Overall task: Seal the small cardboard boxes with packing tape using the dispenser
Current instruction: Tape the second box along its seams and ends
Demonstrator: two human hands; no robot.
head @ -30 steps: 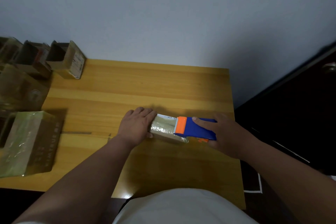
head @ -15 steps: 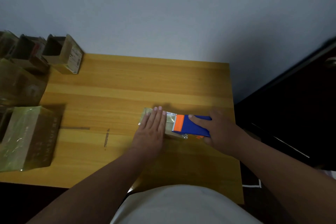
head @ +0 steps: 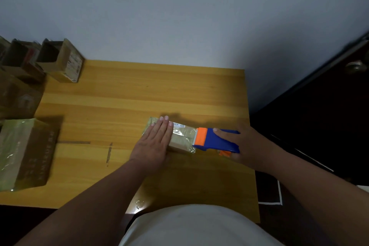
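Left grip (head: 153,143) flat, fingers straight and pressed together on the small box (head: 180,138); right grip (head: 245,147) curled round the dispenser (head: 216,140).

Head view: we see the small box lying mid-surface (head: 159,90), shiny tape over its top, left palm covering its left part. The blue dispenser with its orange head touches the box's right end, index finger laid along its top. At the surface's left edge we note a bigger taped box (head: 24,152) and, at the far left corner, open boxes (head: 61,60) upright, well apart from the hands. Dark door (head: 327,106) on the right.
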